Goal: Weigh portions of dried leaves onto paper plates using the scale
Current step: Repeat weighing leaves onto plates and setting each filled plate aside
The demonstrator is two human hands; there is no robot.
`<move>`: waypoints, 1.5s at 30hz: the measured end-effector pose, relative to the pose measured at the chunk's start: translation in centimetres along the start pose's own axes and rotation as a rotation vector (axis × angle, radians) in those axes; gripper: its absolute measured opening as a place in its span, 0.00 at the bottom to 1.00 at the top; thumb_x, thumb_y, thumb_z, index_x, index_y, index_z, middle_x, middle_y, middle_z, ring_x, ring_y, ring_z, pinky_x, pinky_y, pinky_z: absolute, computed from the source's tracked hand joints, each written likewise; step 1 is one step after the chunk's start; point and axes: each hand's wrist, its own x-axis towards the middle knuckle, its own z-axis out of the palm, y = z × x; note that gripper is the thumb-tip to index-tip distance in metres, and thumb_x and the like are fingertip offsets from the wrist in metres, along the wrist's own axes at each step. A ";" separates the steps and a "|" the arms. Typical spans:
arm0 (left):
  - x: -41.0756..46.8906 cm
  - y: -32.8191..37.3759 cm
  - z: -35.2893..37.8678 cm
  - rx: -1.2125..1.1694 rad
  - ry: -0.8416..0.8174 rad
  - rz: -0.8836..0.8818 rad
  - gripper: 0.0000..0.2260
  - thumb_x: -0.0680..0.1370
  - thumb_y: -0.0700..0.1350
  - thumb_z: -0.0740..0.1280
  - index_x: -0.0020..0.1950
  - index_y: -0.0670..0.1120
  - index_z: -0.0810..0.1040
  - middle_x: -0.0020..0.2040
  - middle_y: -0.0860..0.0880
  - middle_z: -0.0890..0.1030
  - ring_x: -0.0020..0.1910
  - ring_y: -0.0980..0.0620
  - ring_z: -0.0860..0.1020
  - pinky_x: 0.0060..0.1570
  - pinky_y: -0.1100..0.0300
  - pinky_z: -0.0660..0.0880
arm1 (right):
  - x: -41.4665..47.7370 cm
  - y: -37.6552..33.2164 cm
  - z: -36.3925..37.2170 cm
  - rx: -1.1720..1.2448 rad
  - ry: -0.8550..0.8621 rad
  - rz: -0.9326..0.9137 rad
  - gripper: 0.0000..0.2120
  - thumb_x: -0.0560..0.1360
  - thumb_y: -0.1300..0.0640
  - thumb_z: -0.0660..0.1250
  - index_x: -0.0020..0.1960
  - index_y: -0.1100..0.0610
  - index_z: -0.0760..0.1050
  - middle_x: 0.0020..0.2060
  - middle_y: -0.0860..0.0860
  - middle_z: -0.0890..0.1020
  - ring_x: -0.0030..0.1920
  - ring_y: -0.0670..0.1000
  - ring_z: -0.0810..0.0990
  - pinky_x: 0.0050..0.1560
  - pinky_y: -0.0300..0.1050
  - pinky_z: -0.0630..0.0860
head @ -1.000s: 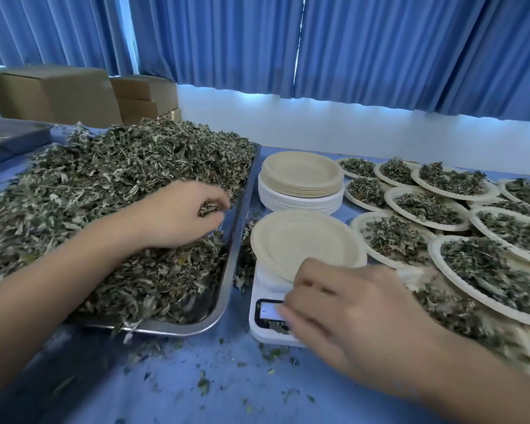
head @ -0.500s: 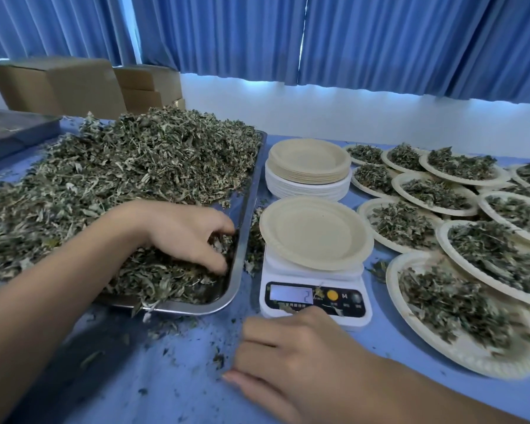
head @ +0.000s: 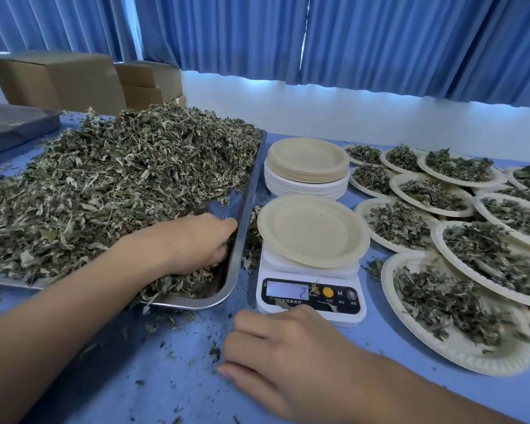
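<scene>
Pale paper, bare of any leaf: the empty plate (head: 312, 231) sits centred on the white scale (head: 311, 313), just right of the steel tray (head: 248, 194). The left hand (head: 196, 243) is dug into the dried leaves (head: 120, 179) at the tray's near right corner, fingers curled round a clump. The right hand (head: 282, 356) lies loose on the blue table (head: 166, 377) just near of the scale, holding nothing.

I'd bring the handful up modest, carry it low over the tray's rim so little sheds, and drop it in the plate's middle. Better to start short and add pinches while watching the lit display (head: 286, 290), whose figure I can't read surely. The stray bits on the scale's face want brushing off. The filled plates (head: 456, 316) crowd the right, and the stack of spare plates (head: 308, 166) stands just far of the scale.
</scene>
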 end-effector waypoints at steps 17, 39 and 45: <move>2.4 0.3 -4.7 -0.226 0.523 -0.037 0.10 0.84 0.44 0.59 0.44 0.47 0.64 0.31 0.48 0.73 0.26 0.51 0.68 0.25 0.58 0.61 | 0.0 0.4 0.5 0.025 0.025 -0.010 0.13 0.86 0.45 0.56 0.49 0.50 0.75 0.42 0.46 0.70 0.34 0.49 0.71 0.32 0.48 0.71; 6.9 7.4 -7.5 -0.705 0.403 0.210 0.08 0.82 0.52 0.66 0.48 0.49 0.79 0.39 0.52 0.80 0.36 0.57 0.77 0.42 0.57 0.73 | 0.1 0.5 0.7 -0.022 0.019 0.025 0.14 0.86 0.46 0.53 0.49 0.49 0.74 0.44 0.47 0.70 0.34 0.51 0.72 0.35 0.51 0.73; 6.3 5.8 -7.5 -0.771 0.395 0.181 0.06 0.79 0.50 0.70 0.50 0.49 0.83 0.41 0.55 0.84 0.38 0.60 0.80 0.46 0.61 0.76 | 0.1 0.5 0.6 -0.001 0.023 0.027 0.13 0.86 0.46 0.55 0.50 0.48 0.75 0.43 0.46 0.70 0.35 0.51 0.73 0.34 0.50 0.73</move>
